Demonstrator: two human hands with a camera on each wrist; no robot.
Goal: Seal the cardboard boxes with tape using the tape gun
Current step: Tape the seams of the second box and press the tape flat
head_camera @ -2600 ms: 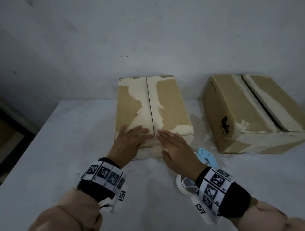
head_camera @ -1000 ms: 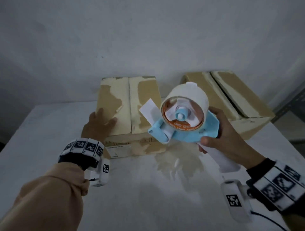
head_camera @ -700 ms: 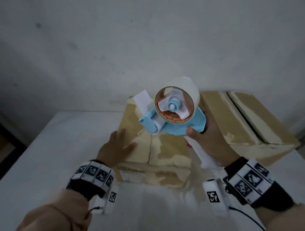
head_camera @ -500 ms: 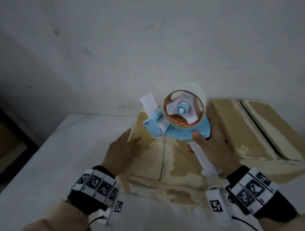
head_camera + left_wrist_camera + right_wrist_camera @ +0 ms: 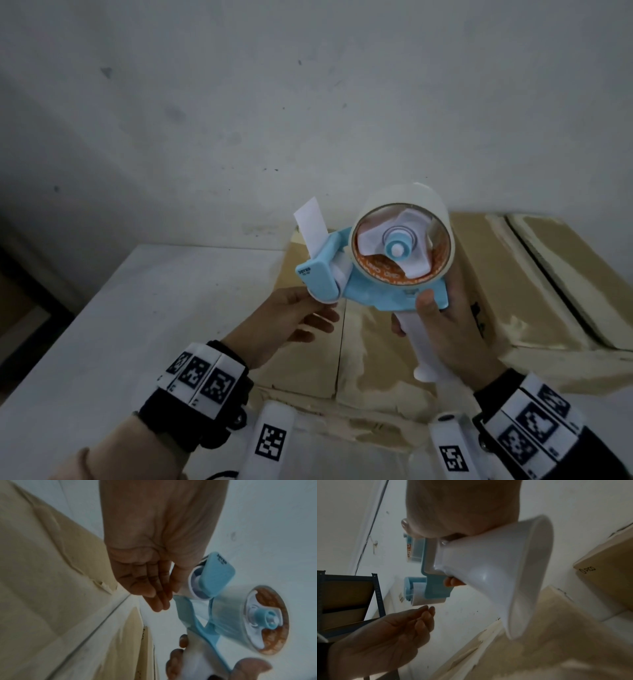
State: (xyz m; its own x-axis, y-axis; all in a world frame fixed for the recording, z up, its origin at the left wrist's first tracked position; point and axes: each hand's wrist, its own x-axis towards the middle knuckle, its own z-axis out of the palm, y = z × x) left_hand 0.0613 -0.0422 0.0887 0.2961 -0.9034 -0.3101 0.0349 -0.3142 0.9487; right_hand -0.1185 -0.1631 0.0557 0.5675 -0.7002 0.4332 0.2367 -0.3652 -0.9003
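Head view: the right hand [image 5: 455, 329] grips the white handle of a light blue plastic tape gun [image 5: 370, 274] loaded with a wide roll of pale tape [image 5: 411, 202], holding it in the air above a worn brown cardboard box [image 5: 359, 359] on the white desk [image 5: 137, 325]. The left hand [image 5: 287, 318] is held palm up with fingers relaxed just under the gun's front roller. A second brown cardboard box [image 5: 548, 291] sits just to the right.
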